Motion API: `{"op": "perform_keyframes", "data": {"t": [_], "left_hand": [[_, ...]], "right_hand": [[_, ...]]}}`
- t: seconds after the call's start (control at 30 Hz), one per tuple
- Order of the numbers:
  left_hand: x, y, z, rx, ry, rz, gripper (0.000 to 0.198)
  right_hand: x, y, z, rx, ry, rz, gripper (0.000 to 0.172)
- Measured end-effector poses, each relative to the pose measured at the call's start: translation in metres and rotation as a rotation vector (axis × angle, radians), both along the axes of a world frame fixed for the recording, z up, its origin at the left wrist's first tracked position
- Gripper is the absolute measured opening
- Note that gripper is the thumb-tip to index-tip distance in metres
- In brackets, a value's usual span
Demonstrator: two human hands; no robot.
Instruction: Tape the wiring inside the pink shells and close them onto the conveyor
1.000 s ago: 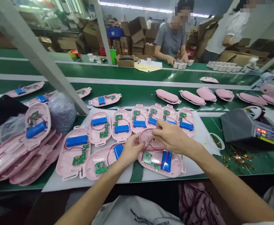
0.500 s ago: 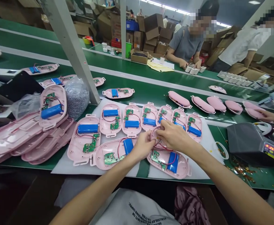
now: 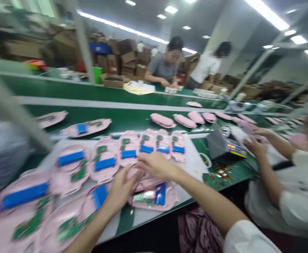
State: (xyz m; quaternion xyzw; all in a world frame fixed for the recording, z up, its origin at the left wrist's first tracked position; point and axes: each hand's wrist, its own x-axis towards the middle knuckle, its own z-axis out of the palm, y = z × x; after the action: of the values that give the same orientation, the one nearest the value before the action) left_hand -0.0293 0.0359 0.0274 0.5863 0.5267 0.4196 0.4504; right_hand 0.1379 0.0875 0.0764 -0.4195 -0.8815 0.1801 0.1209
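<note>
My left hand point(image 3: 121, 188) and my right hand point(image 3: 155, 164) meet close together in the middle. Both are closed on a pink plastic piece point(image 3: 133, 171), blurred by motion and partly covered by fingers. Right below it lies an open pink shell point(image 3: 172, 196) with a blue battery pack point(image 3: 160, 194) and a circuit board inside. A thin wire with a small white connector point(image 3: 132, 212) hangs beneath my left hand. Similar open shells surround my hands, including one shell point(image 3: 103, 163) behind them and another point(image 3: 55, 225) at the left, each with a blue battery and a green board.
A dark machine with a lit display point(image 3: 226, 146) stands to the right, near scraps point(image 3: 221, 172) and a white ring point(image 3: 206, 160). Pink shells point(image 3: 162, 120) lie along the green belt point(image 3: 127, 124). A co-worker's hands point(image 3: 259, 140) work at the right; another person point(image 3: 163, 68) sits opposite.
The view has swung to the right, so things appear further left and a co-worker at the right has come into view. Both my hands keep hold of the pink piece over the shell.
</note>
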Motion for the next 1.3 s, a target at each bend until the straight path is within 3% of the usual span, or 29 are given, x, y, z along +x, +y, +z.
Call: {"op": "perform_keyframes", "data": {"t": [0.13,0.23,0.3,0.4,0.53,0.6,0.7,0.8,0.87,0.93,1.03,1.13,1.23,1.3], "left_hand": [[-0.014,0.014,-0.008,0.101,0.173,-0.052,0.038],[-0.027,0.018,-0.014,0.195,0.26,-0.206,0.027],[-0.032,0.019,-0.012,0.257,0.309,-0.333,0.025],[-0.036,0.026,-0.002,0.335,0.396,-0.508,0.031],[-0.043,0.037,0.019,0.456,0.659,-0.645,0.052],[-0.051,0.044,0.034,0.429,0.799,-0.698,0.055],[-0.069,0.066,0.065,0.289,0.915,-0.684,0.052],[-0.091,0.104,0.098,0.246,0.955,-0.424,0.051],[-0.103,0.139,0.11,0.202,1.047,-0.26,0.047],[-0.114,0.18,0.111,0.049,1.193,-0.119,0.04],[-0.128,0.235,0.093,-0.11,1.289,0.067,0.037],[-0.14,0.268,0.076,-0.187,1.297,0.051,0.035],[-0.155,0.281,0.074,-0.165,1.281,-0.015,0.029],[-0.159,0.278,0.072,-0.116,1.28,-0.026,0.03]], "right_hand": [[0.016,0.004,0.011,0.053,0.023,-0.038,0.04],[0.038,-0.027,0.02,0.134,-0.052,0.048,0.033],[0.044,-0.057,0.014,0.223,-0.124,0.061,0.034],[0.039,-0.086,-0.015,0.317,-0.163,0.014,0.052],[0.028,-0.08,-0.061,0.271,-0.094,-0.118,0.097],[0.028,-0.073,-0.074,0.188,-0.07,-0.147,0.108],[0.035,-0.08,-0.069,0.095,-0.024,-0.149,0.104],[0.051,-0.08,-0.04,0.119,0.114,-0.271,0.099],[0.061,-0.049,-0.019,0.184,0.163,-0.404,0.089],[0.057,0.012,-0.003,0.216,0.104,-0.48,0.083],[0.019,0.117,0.006,0.133,-0.064,-0.461,0.079],[-0.025,0.193,0.0,0.069,-0.137,-0.433,0.076],[-0.052,0.225,-0.005,0.049,-0.126,-0.438,0.08],[-0.053,0.219,0.002,0.047,-0.089,-0.455,0.082]]}}
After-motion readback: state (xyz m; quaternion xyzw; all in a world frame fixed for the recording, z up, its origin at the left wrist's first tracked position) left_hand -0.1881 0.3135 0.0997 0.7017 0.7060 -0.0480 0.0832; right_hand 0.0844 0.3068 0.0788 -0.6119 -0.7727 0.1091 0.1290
